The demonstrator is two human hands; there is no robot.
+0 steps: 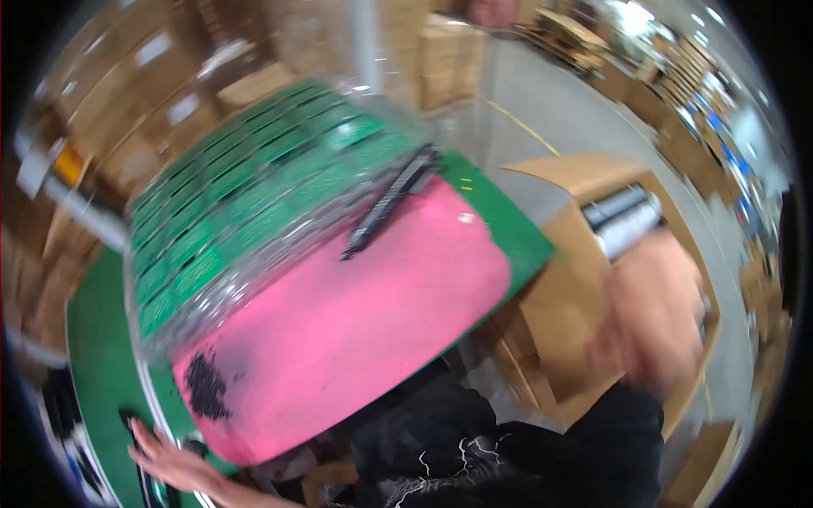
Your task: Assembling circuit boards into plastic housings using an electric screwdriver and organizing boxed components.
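Observation:
My right hand (656, 309), smeared by motion, is over an open cardboard box (550, 313) at the right. Beside its fingers, silver and black rounded things (625, 222) lie inside the box; whether the hand holds one is hidden by the blur. At the lower left, my left hand (165, 461) has its fingers stretched apart over the green tabletop (102, 339), close to a long black thing (140, 440). A pink mat (356, 339) lies between the hands. On it rest a slim black bar-shaped thing (388, 203) and a heap of tiny black pieces (206, 388).
A clear plastic tray (254, 186) with rows of compartments covers the far part of the table. Stacked cartons (110, 93) stand behind it. Past the box runs a grey floor (542, 102) with a yellow line; pallets (563, 38) are farther off.

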